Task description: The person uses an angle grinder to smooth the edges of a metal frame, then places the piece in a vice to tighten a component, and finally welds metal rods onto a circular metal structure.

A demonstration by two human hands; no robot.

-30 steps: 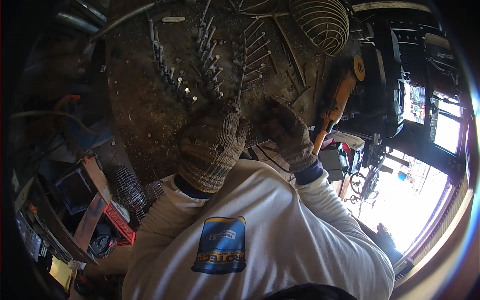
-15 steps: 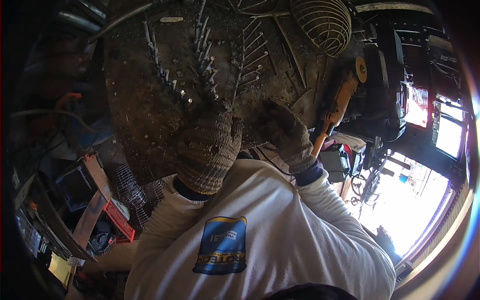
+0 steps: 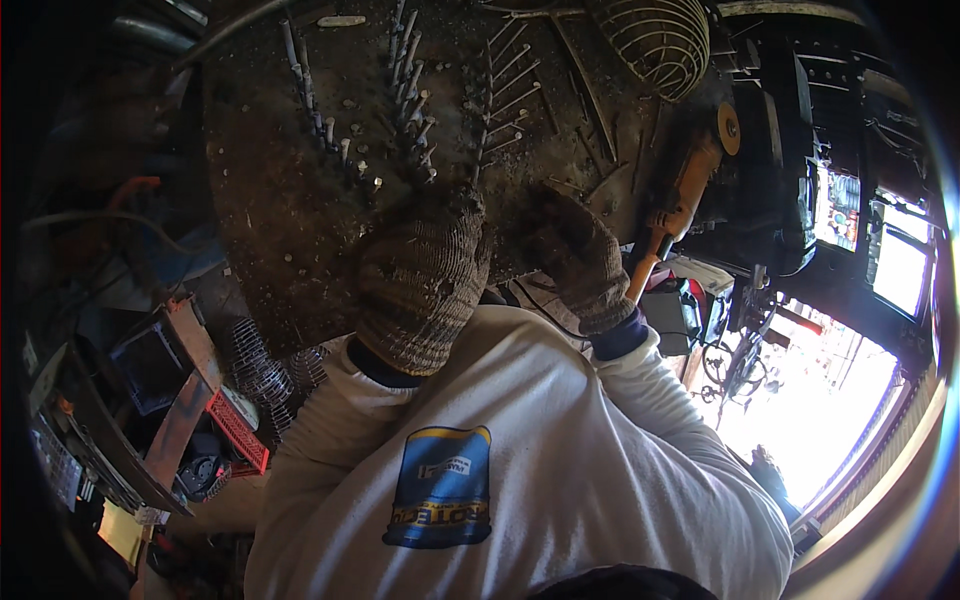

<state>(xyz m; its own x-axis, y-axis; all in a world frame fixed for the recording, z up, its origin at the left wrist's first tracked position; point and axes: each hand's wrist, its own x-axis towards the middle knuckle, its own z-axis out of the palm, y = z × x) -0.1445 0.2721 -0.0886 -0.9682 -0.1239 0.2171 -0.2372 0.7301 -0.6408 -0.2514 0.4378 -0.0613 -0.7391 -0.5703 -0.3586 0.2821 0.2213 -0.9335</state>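
Note:
My left hand (image 3: pixel 425 280), in a knitted work glove, is closed at the near end of a thin metal rod with several short side pins (image 3: pixel 489 100). Its fingertips are dark and partly hidden by the back of the glove. My right hand (image 3: pixel 585 260), gloved too, hovers by the table's near edge, fingers loosely bent and apart; nothing shows in it. Left of the rod stand two rows of metal pegs (image 3: pixel 408 90) (image 3: pixel 310 90) on the dark metal table (image 3: pixel 270 220). An orange angle grinder (image 3: pixel 688 190) lies beside my right hand.
A round wire cage (image 3: pixel 660 45) sits at the far right of the table. Loose thin rods (image 3: pixel 585 75) lie near it. Metal pipes (image 3: pixel 230 35) cross the far left corner. Below left are coiled wire (image 3: pixel 260 360) and a red plastic crate (image 3: pixel 238 432). Bright daylight enters at right.
The pinned rod stands slightly more upright, and my left hand has shifted a little to the right with it. My right hand has barely moved. The whole view has tilted slightly.

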